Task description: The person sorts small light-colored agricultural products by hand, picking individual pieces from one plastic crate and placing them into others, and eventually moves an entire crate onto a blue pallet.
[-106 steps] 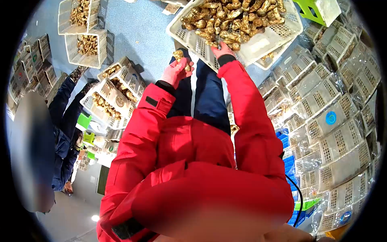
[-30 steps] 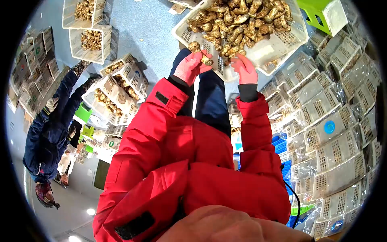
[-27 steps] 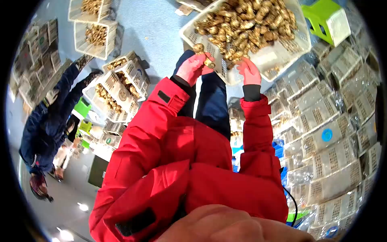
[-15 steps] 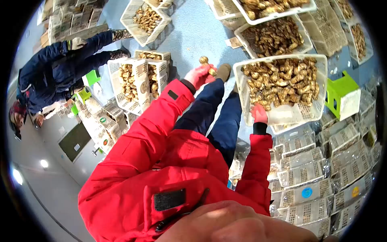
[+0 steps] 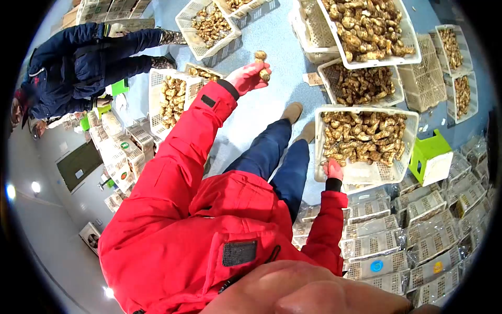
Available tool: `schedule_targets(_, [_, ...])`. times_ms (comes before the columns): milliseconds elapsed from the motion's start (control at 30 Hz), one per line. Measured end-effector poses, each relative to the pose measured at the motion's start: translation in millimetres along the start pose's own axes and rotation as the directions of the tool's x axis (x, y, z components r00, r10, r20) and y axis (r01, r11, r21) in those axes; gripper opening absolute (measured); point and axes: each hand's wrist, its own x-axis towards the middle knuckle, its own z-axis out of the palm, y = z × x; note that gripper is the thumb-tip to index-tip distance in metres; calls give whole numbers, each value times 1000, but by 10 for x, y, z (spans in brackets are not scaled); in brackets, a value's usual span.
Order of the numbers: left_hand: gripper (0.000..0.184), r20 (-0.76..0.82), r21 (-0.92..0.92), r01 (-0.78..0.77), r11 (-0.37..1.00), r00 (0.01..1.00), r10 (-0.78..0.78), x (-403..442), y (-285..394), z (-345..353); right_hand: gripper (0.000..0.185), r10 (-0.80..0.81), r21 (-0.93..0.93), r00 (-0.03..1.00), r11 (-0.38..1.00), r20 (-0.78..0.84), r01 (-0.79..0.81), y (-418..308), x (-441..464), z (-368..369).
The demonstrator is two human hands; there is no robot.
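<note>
My left hand (image 5: pixel 246 79) is stretched out over the floor, its fingers closed round a pale brown mushroom (image 5: pixel 264 75) with a thick stem and rounded cap. My right hand (image 5: pixel 333 170) is at the near left corner of a white plastic crate (image 5: pixel 391 171). Its fingers look curled in, against the crate's inside edge and the lowest mushrooms; what they hold, if anything, is hidden. A heap of brown-and-cream mushrooms (image 5: pixel 366 137) fills most of this crate, and some of its bottom shows at the near side.
More mushroom crates (image 5: pixel 389 60) stand beyond, one raised higher. A green-and-white stool (image 5: pixel 431 157) is right of my crate. Several stacked perforated baskets (image 5: pixel 376 240) cover the lower right. At left, a person in dark clothes (image 5: pixel 78 65) bends near another mushroom crate (image 5: pixel 159 123).
My left hand has swung outward, away from my legs, with the mushroom still in it. My right hand stays by the crate's near corner, fingers now more curled. The whole view has shifted.
</note>
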Motion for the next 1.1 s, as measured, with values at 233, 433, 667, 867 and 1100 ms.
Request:
schedule_targets(233, [36,-156,-132,-351,927,931,330,271,951,-626,29,-29,-282,995,959,-94,1,-368,-146,280])
schedule_targets(433, [52,-329,-77,-346,935,894,304,268,1055,-896,30,-20,-363,997,932,-79,-10,-278,-38,321])
schedule_targets(667, [60,-212,-206,-497,843,864,457,210,967,-754,28,118,-369,983,915,-138,-161,-496,-154,472])
schedule_targets(867, [58,-157,-190,-513,837,857,490,220,1068,-520,26,26,-309,984,948,-176,-80,-239,-80,235])
schedule_targets(1100, [57,-91,-217,-500,838,865,493,270,1148,-357,30,64,-248,977,962,-202,-114,-229,-29,79])
